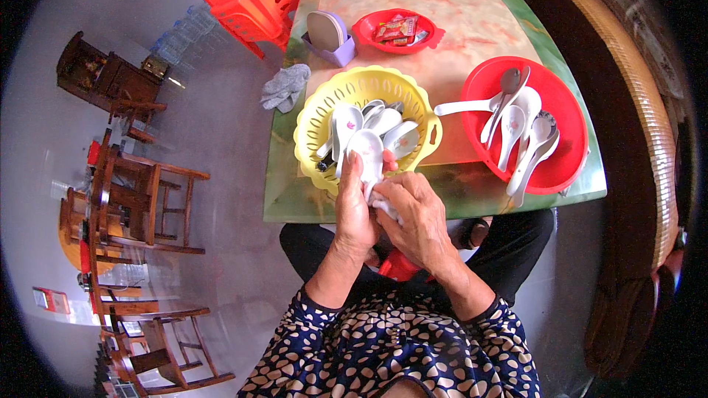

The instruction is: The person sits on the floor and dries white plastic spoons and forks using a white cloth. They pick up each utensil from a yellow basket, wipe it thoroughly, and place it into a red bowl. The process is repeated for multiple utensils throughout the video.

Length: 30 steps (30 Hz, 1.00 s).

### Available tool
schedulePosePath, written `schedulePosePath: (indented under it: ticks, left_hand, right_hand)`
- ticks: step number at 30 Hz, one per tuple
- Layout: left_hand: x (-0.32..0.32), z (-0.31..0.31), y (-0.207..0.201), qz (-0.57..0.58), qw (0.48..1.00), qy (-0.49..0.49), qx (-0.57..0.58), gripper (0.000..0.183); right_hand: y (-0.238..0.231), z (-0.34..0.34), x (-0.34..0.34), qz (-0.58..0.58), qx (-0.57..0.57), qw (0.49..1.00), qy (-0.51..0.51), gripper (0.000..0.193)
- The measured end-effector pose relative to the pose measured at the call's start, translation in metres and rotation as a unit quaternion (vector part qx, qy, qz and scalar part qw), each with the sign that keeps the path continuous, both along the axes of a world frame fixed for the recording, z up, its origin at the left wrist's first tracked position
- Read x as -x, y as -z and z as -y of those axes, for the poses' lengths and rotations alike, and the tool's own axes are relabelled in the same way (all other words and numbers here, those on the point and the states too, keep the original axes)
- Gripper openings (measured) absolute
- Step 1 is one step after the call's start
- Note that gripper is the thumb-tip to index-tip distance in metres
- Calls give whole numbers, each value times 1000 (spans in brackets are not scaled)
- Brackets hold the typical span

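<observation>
In front of me, over the near rim of a yellow basket (pixel 304 127), I hold a white soup spoon (pixel 366 149) with its bowl pointing away. My left hand (pixel 355 210) is closed around the spoon. My right hand (pixel 414 210) grips a white cloth (pixel 386 208) against the spoon's handle; the fingers partly hide both. Several white spoons (pixel 346 119) lie in the yellow basket, with dark pieces among them. To the right, a red basin (pixel 564 158) holds more white spoons (pixel 512 130) and a metal spoon (pixel 510 81); one handle sticks out over its left rim.
A grey cloth (pixel 286 87) lies at the table's left edge. Beyond the basket stand a purple holder (pixel 341 53) and a red dish (pixel 363 27) of packets. Orange plastic chairs (pixel 251 4) are at the far left, wooden chairs (pixel 151 203) further left. A wooden bench (pixel 634 66) runs along the right.
</observation>
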<state>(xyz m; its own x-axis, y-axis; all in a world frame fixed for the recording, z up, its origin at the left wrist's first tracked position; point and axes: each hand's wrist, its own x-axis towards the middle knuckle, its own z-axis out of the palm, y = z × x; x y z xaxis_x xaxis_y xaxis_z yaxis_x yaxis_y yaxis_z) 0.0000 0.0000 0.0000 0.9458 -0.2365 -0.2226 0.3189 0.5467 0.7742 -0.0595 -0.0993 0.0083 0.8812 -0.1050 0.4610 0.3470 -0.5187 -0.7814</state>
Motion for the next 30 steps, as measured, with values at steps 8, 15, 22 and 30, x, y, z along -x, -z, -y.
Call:
schedulePosePath:
  ticks: [8, 15, 22, 30]
  left_hand:
    - [-1, -7, -4, 28, 998, 35, 34, 52]
    - [20, 10, -12, -26, 997, 35, 65, 53]
    - [9, 2, 2, 2, 996, 46, 77, 54]
    - [6, 0, -2, 74, 988, -4, -134, 47]
  right_hand:
    - [12, 2, 19, 11, -40, 998, -43, 34]
    - [16, -2, -18, 118, -69, 987, 80, 24]
    - [16, -1, -17, 46, -64, 996, 44, 23]
    - [4, 27, 0, 88, -111, 990, 24, 29]
